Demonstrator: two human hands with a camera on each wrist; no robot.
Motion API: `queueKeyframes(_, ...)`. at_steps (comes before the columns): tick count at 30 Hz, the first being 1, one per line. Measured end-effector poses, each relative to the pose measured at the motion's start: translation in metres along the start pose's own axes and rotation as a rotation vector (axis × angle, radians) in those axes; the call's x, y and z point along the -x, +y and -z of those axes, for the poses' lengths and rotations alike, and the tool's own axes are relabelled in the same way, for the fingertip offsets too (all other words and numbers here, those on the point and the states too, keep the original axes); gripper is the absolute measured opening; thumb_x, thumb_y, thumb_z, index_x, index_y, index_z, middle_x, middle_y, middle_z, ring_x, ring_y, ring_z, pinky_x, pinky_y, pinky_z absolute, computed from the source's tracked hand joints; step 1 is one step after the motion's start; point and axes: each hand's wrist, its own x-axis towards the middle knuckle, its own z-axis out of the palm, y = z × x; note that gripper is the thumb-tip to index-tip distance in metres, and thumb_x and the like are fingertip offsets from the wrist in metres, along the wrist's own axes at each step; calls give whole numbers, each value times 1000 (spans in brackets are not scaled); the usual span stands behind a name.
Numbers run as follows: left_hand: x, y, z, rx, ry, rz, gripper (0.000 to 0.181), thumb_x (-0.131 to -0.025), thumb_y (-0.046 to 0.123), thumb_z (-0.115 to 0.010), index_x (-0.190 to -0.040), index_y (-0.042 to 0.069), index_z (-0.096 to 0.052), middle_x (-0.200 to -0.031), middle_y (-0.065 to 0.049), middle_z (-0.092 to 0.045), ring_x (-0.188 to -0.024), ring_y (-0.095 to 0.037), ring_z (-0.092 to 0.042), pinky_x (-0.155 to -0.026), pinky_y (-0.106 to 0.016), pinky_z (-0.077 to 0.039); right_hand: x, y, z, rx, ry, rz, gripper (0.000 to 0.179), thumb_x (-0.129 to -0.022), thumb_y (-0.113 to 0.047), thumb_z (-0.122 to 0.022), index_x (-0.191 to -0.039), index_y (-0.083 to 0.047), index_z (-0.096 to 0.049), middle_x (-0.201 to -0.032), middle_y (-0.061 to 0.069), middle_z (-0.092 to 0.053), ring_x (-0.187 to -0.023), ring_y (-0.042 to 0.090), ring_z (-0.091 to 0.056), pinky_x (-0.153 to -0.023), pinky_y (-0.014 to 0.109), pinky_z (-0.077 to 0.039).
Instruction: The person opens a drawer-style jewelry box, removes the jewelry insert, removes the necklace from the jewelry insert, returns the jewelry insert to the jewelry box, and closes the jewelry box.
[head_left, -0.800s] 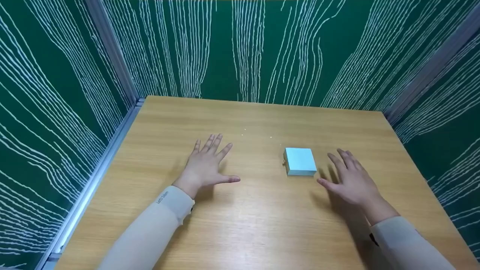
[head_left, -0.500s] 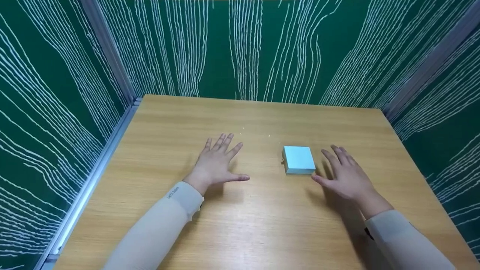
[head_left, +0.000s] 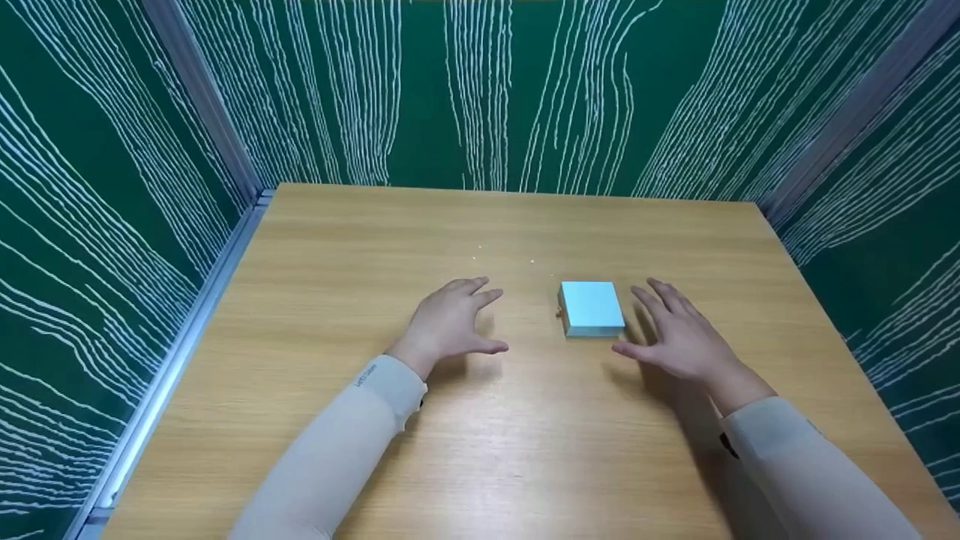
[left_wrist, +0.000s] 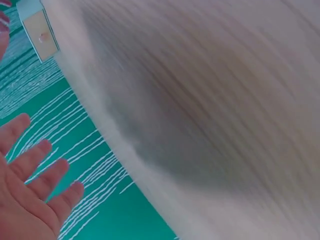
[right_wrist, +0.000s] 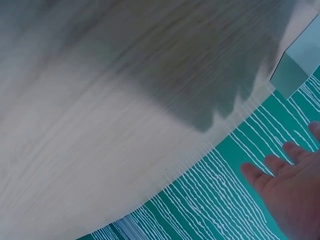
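A small light-blue box (head_left: 592,308) lies on the wooden table, right of the middle. Its left side is a paler panel with a little knob (left_wrist: 42,37), seen close in the left wrist view. My left hand (head_left: 448,319) hovers to the left of the box, apart from it, thumb spread and fingers slightly bent, holding nothing. On the other side, my right hand (head_left: 686,341) is near the box's right edge with fingers parted and thumb toward its near corner. From the head view I cannot tell whether that thumb touches the box.
The wooden table (head_left: 360,240) is bounded by green walls (head_left: 427,97) with white wavy lines at the back and both sides. Several tiny white specks (head_left: 532,262) lie beyond the box. Metal posts (head_left: 199,97) stand at the corners.
My left hand has moved right toward the box, and its fingers have gone from widely spread to slightly bent. The right hand has shifted a little left, closer to the box.
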Motion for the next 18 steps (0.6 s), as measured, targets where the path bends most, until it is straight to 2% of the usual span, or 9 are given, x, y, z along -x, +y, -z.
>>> queueKeyframes(2, -4, 3, -1, 40, 14, -1, 97, -89, 69, -88, -169, 26, -54, -179, -5, -49, -166, -34, -46, -135, -54, -42, -2, 0, 1, -13, -13, 0, 120, -95, -81, -73, -182, -17, -21, -191, 20, -10, -175, 54, -10, -131, 85, -19)
queueKeyframes(5, -10, 7, -3, 100, 32, -3, 94, -90, 61, -91, -168, 21, -56, -170, -6, -55, -158, -32, -52, -133, -50, -45, -6, 0, 2, -35, -35, 0, 122, -94, -81, -75, -182, -18, -20, -191, 20, -8, -175, 54, -9, -131, 85, -19)
queueKeyframes(10, -19, 16, -5, 205, 64, -1, 86, -91, 49, -95, -162, 15, -61, -161, -7, -59, -150, -30, -57, -132, -46, -47, -11, 3, 3, -69, -52, 3, 124, -91, -78, -80, -182, -17, -20, -191, 19, -8, -175, 53, -8, -131, 84, -20)
queueKeyframes(18, -35, 33, -15, 327, 80, 19, 69, -92, 45, -95, -147, 13, -70, -144, -4, -66, -135, -25, -62, -122, -43, -54, -19, 6, 7, -163, -59, 10, 121, -91, -66, -89, -181, -19, -24, -192, 16, -8, -175, 52, -7, -131, 85, -20)
